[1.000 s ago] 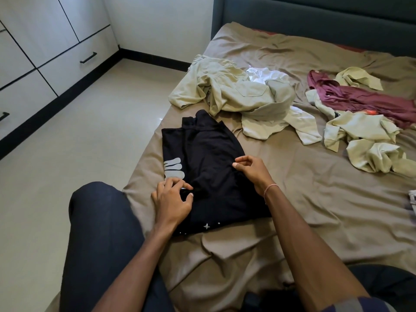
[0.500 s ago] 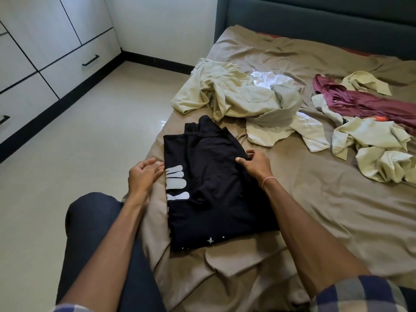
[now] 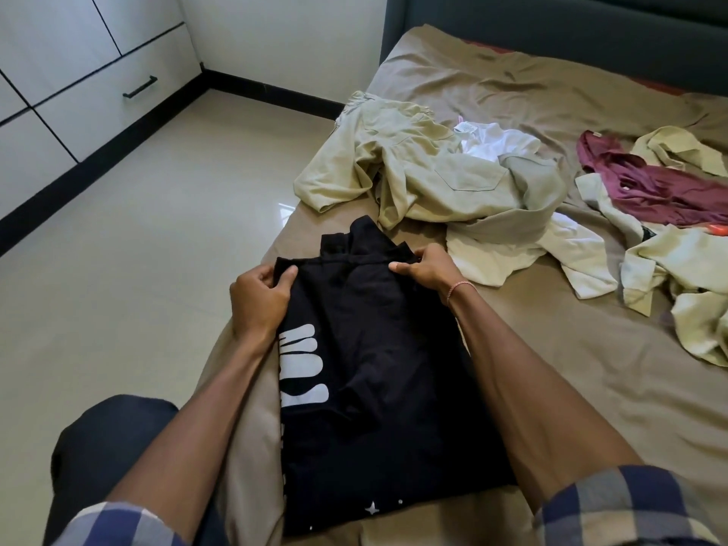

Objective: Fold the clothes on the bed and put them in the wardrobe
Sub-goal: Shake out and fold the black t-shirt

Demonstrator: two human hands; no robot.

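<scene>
A black garment [image 3: 378, 388] with white print lies partly folded on the near left of the bed [image 3: 551, 388], which has a tan sheet. My left hand [image 3: 260, 297] grips the garment's far left corner. My right hand [image 3: 429, 267] pinches its far right corner, thumb on top. Both far corners are held just above the sheet. Unfolded clothes lie beyond: a beige pile [image 3: 425, 175] with a white piece [image 3: 496, 141], a maroon garment [image 3: 654, 183] and pale yellow pieces [image 3: 677, 269] at the right.
The white wardrobe [image 3: 78, 84] with black handles stands across the tiled floor [image 3: 138, 250] at the left. My knee in dark trousers [image 3: 114, 439] is at the bed's left edge. A dark headboard [image 3: 551, 21] runs along the back.
My left hand moved from beside the garment to its far left corner and took hold. My right hand slid up from the right edge to the far right corner.
</scene>
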